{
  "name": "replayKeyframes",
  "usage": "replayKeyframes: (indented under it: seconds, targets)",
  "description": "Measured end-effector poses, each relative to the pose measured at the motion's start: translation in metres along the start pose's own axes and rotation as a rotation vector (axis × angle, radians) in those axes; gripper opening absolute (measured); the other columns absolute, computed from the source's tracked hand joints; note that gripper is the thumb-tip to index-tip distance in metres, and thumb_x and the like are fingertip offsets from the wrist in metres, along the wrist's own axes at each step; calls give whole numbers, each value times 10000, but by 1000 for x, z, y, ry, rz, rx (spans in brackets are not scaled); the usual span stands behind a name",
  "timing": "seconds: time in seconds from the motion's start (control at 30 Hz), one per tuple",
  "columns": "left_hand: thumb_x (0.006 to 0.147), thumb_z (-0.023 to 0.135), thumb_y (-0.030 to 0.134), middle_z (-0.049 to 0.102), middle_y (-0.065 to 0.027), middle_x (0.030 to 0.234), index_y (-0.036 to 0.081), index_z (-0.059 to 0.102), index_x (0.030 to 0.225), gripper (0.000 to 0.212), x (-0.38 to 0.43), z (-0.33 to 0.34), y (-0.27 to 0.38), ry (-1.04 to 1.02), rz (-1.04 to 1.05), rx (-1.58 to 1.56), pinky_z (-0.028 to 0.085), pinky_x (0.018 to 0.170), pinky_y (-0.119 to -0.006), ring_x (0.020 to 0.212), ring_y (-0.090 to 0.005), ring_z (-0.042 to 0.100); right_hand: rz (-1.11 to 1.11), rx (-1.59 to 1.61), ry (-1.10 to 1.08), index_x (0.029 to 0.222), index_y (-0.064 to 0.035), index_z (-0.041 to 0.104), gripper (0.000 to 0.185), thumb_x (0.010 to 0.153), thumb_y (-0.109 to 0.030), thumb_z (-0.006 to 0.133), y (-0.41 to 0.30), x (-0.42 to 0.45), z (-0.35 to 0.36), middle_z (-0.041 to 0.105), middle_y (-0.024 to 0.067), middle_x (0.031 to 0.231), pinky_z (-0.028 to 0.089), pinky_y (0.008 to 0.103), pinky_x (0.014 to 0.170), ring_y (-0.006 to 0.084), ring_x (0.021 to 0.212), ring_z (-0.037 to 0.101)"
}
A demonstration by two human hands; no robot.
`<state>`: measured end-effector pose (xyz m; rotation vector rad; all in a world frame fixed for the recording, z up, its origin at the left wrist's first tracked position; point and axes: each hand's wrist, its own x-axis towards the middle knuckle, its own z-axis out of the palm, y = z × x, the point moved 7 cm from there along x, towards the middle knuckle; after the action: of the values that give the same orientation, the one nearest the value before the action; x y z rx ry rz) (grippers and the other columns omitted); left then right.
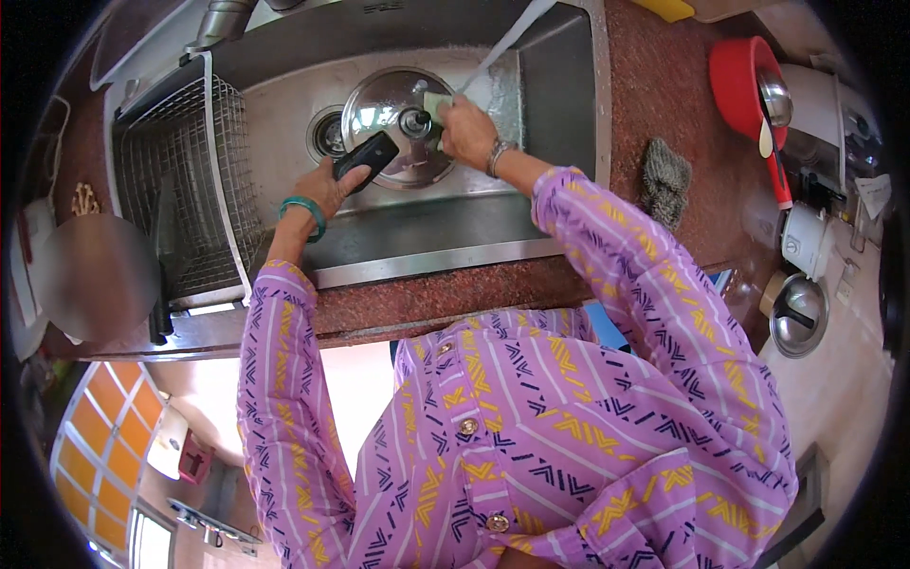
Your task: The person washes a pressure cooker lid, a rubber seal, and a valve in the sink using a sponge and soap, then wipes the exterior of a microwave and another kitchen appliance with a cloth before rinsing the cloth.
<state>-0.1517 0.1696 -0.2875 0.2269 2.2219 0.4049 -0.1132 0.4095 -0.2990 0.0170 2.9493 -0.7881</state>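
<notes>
In the steel sink (284,107) a round glass lid (384,85) lies over part of the drain (329,135). At its middle is a metal disc with a small black post (422,117). My left hand (330,188), with a green bangle at the wrist, grips a black handle-like piece (368,160) above the lid's near left side; whether it is joined to the lid, I cannot tell. My right hand (469,131) holds a pale green cleaning pad (435,103) against the lid beside the post; its fingertips are partly hidden. A water stream (508,39) falls just beyond this hand.
A wire basket (227,142) fills the sink's left end, with a black-handled utensil (162,299) at its near side. On the red-brown counter (640,85) lie a grey cloth (666,181) and a red pan (736,85). A metal lid (800,313) is farther right.
</notes>
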Motion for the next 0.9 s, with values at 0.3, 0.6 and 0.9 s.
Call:
replayKeyframes:
  seconds: [0.3,0.6,0.9]
  targets:
    - [708,496,692,588,-276,934,-46,510,1053,815,-14,3,2,-47,95,50,435,787,-438,915,-401,569,-5,-14,-131,762,-27,620,149,688,-99,513,16,-3,-18,571,208,814,481,444,707,360,802,575]
    - [695,499,704,607,-237,925,-6,516,1064,800,-16,-12,30,-18,101,191,443,782,-429,909,-377,580,-463,22,-240,736,-104,628,123,653,-103,537,-83,28,-25,560,117,764,454,406,728,293,864,554]
    - [666,491,734,619,-215,917,37,516,1072,807,-15,-15,28,61,99,247,455,770,-437,897,-359,593,-43,-236,-265,803,-94,658,176,643,-119,587,-18,51,-24,602,111,840,481,428,690,300,828,594]
